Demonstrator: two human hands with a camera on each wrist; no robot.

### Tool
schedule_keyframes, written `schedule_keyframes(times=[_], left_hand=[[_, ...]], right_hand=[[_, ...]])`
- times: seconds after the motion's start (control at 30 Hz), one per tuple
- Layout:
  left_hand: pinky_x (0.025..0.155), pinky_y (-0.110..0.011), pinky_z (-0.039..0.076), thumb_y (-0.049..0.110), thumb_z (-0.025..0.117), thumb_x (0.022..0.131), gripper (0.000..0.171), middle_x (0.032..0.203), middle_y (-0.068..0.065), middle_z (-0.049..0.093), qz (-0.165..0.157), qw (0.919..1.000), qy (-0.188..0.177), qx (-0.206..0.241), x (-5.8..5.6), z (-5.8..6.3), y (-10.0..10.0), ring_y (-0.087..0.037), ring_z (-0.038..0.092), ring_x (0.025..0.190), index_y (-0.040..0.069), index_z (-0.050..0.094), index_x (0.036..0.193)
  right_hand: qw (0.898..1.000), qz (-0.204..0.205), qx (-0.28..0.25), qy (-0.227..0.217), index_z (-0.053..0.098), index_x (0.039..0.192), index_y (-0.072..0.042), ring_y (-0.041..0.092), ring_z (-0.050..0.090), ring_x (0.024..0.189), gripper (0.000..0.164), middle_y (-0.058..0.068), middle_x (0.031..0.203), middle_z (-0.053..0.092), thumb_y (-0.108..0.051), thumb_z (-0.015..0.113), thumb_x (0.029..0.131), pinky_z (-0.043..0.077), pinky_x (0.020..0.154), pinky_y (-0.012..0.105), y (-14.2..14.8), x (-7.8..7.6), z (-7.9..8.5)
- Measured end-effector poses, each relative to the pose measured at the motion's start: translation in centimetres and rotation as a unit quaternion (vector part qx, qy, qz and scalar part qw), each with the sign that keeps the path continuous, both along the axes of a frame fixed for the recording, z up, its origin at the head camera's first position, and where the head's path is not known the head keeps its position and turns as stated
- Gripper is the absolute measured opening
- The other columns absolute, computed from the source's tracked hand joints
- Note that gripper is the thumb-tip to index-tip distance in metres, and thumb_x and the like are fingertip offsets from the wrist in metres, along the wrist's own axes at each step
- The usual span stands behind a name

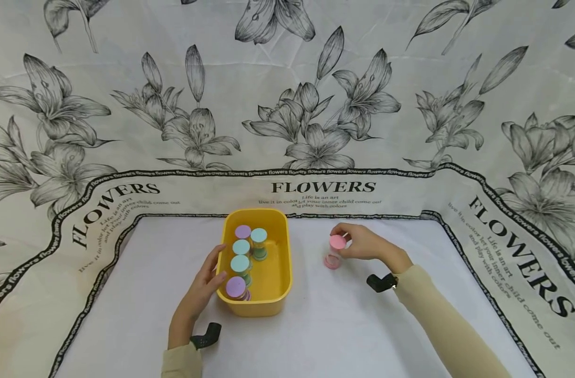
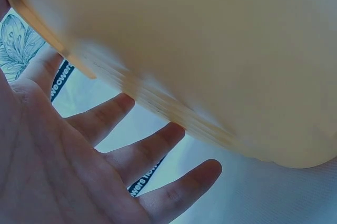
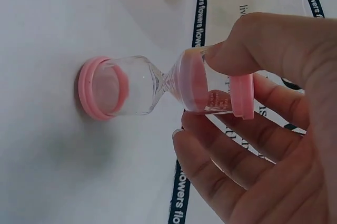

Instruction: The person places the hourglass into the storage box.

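A pink-capped sand timer [image 1: 332, 260] stands upright on the white table, right of a yellow bin [image 1: 289, 262]. My right hand [image 1: 366, 244] pinches the timer's upper bulb between thumb and fingers. Pink sand shows in that bulb of the hourglass [image 3: 192, 81] in the right wrist view, and the lower bulb looks clear. My left hand [image 1: 202, 283] rests against the bin's left side, its thumb near the rim. In the left wrist view its spread, fairly straight fingers [image 2: 152, 147] lie along the bin's outer wall. Several sand timers with teal caps [image 1: 240, 264] and purple caps [image 1: 236, 286] stand inside the bin, mostly toward its left.
A white cloth [image 1: 315, 336] covers the tabletop. Behind and at both sides hangs a curtain [image 1: 325, 94] printed with flowers and lettering. Each wrist wears a small black camera, such as the right camera [image 1: 380, 283].
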State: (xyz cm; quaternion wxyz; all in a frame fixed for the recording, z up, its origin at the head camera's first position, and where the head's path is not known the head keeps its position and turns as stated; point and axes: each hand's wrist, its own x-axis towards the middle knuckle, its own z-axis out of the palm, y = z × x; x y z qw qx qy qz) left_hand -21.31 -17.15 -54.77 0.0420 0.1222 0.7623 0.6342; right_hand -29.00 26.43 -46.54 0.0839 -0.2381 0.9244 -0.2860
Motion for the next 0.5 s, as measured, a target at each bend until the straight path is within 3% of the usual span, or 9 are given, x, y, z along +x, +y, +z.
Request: schedule_keyframes(times=[0.2, 0.5], left_hand=[[0.114, -0.070, 0.033, 0.034, 0.053, 0.102, 0.063, 0.173, -0.011, 0.016, 0.000, 1.0000, 0.001, 0.002, 0.0, 0.0, -0.1, -0.051, 0.026, 0.153, 0.035, 0.029, 0.160], [0.114, -0.070, 0.031, 0.034, 0.054, 0.102, 0.064, 0.173, -0.010, 0.015, 0.003, 1.0000, -0.004, 0.004, 0.1, 0.1, 0.0, -0.050, 0.023, 0.154, 0.034, 0.029, 0.160]], right_hand=[[1.000, 0.015, -0.020, -0.001, 0.065, 0.123, -0.008, 0.031, 0.065, 0.114, 0.041, 0.010, 0.124, 0.067, -0.014, 0.078, 0.084, 0.060, 0.085, 0.036, -2.3, -1.0, 2.3], [0.996, 0.029, -0.088, 0.015, 0.063, 0.131, -0.007, 0.027, 0.066, 0.110, 0.048, 0.012, 0.126, 0.065, -0.013, 0.078, 0.086, 0.060, 0.091, 0.040, -5.5, -1.5, 8.3]])
